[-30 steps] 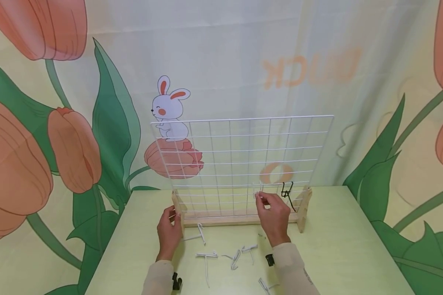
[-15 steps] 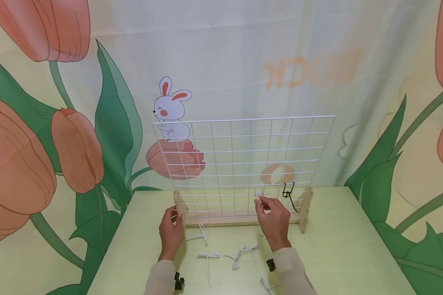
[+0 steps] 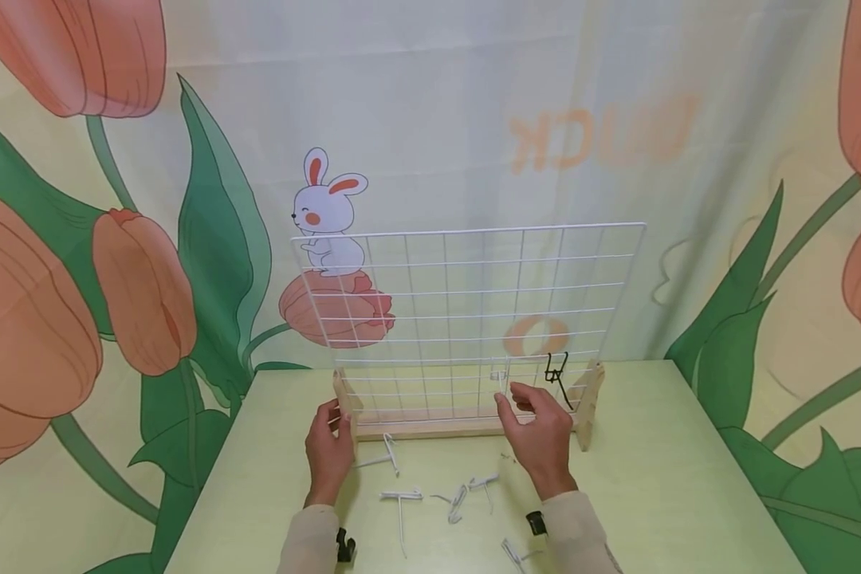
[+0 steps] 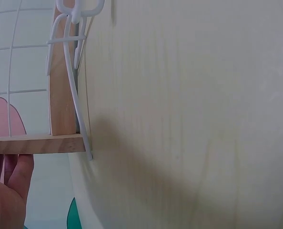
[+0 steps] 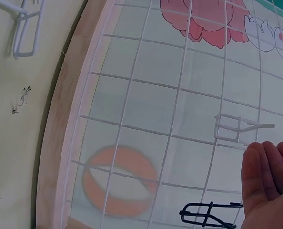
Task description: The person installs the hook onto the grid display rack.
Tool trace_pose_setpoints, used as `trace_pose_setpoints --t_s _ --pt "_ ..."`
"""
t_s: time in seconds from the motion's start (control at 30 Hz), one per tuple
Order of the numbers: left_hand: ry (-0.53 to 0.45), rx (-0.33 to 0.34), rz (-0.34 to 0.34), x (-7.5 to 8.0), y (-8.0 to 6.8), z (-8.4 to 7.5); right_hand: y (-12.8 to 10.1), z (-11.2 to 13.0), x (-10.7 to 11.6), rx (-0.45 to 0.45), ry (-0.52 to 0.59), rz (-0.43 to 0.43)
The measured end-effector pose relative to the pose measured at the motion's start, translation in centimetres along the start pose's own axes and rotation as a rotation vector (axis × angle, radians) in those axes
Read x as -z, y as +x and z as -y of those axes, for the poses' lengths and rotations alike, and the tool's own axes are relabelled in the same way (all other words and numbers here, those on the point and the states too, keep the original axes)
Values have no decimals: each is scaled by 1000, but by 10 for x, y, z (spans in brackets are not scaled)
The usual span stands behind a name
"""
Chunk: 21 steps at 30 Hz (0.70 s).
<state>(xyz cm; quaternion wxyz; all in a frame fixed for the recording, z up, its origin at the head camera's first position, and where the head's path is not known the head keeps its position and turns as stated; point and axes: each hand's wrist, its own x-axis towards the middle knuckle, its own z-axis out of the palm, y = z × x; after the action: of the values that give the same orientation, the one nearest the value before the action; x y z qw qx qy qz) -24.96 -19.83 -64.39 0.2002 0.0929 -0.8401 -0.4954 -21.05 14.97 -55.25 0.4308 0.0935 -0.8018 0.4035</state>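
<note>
The white hook [image 3: 501, 376] hangs on the wire grid [image 3: 459, 319] low down beside a black hook [image 3: 558, 375], the right hand [image 3: 538, 434] just below with fingers loosely apart, the left hand [image 3: 328, 450] gripping the wooden foot [image 3: 346, 402].

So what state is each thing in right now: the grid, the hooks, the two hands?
White wire grid: upright in its wooden stand.
White hook: hung on the grid, released.
Black hook: hung on the grid.
Loose white hooks: lying on the table.
Left hand: holds the stand's left post.
Right hand: open, just off the white hook.
</note>
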Motion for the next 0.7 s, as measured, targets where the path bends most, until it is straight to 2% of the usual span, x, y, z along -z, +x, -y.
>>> trace_pose_setpoints --t_s 0.33,0.7 --pt "-13 -17 -8 2 1 -2 -15 -1 23 -27 40 115" --pt "-8 -2 -7 1 0 -3 -52 -12 48 -90 72 259"
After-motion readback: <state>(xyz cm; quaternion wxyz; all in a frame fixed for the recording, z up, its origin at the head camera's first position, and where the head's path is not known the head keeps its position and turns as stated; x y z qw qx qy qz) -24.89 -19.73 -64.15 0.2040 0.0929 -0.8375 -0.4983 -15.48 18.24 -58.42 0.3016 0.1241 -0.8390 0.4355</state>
